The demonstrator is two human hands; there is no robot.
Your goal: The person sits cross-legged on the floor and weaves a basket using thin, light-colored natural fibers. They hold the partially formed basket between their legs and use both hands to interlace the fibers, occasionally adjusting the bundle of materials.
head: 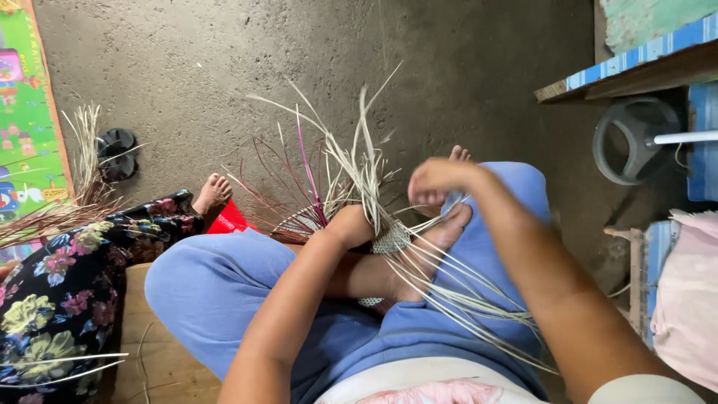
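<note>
Head view: I see weaving on my lap.
Left hand [350, 224]: closed on pale straw strands [365, 176].
Right hand [434, 178]: closed, pinching strands.
Near: half-woven basket [389, 241].

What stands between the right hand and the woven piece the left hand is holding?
Nothing solid. The left hand grips the woven piece over the person's foot. The right hand hovers just above it, with only loose pale strands fanning up between them.

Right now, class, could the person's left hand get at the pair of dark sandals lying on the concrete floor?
Probably not: the left hand grips the pale weaving strips, and the dark sandals lie well off beyond a neighbour's floral-clothed leg.
</note>
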